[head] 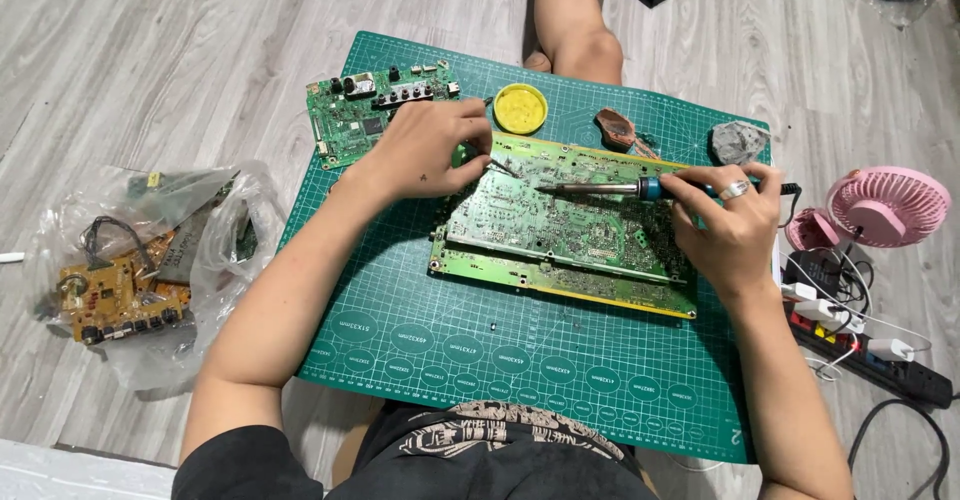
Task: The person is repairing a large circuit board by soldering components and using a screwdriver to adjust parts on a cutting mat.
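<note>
Head view: right hand (728, 222) has its grip closed around the blue handle of a soldering iron (610, 189); metal shaft points left, tip down on the large green circuit board (560, 228). Ring on one finger. Left hand (428, 148) has its grip pinched on a thin strand of solder wire (503, 168), with the wire end close to the iron tip, over the far-left part of the board; the rest of the hand rests at the board's far-left corner.

The big board lies roughly mid-mat on the green gridded cutting mat (480, 340), slightly rotated, and looks like two boards stacked, yellow edge strip showing along near and far sides.

Far side of mat: smaller green circuit board with black connectors (362, 112) at far-left corner, partly off the mat edge; round yellow tin (521, 108) just right of it; brown crumpled scrap (617, 128); grey crumpled wad (738, 142) near far-right corner.

Off the mat, on the wood floor: clear plastic bag with yellow-brown boards (130, 280) to the left; pink small fan (885, 205) and black power strip with white plugs (865, 345) to the right. The person's bare knee (580, 30) lies beyond the far edge.
</note>
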